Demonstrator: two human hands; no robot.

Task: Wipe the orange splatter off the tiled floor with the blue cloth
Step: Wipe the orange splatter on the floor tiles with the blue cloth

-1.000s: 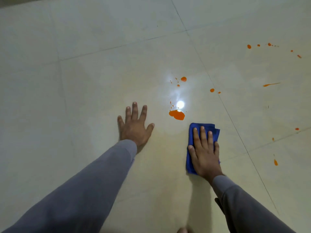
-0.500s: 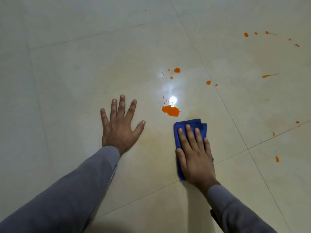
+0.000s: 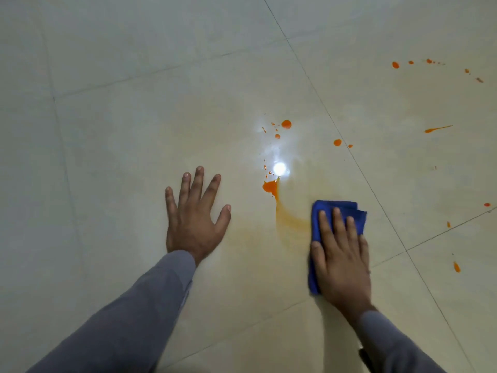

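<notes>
My left hand (image 3: 194, 219) is splayed flat on the tiled floor (image 3: 121, 130), bracing. At its two o'clock sits the orange blob (image 3: 270, 187), half smeared. My right hand (image 3: 341, 254) presses flat on the blue cloth (image 3: 337, 208); mid-wipe, next I'd sweep toward eleven o'clock.

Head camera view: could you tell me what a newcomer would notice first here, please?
Bright orange splatter dots the pale tiled floor, the largest blob at centre beside a white light glare, with a smeared trail curving from it towards the blue cloth. The right hand presses flat on that cloth, while the left hand rests spread on bare tile.
</notes>
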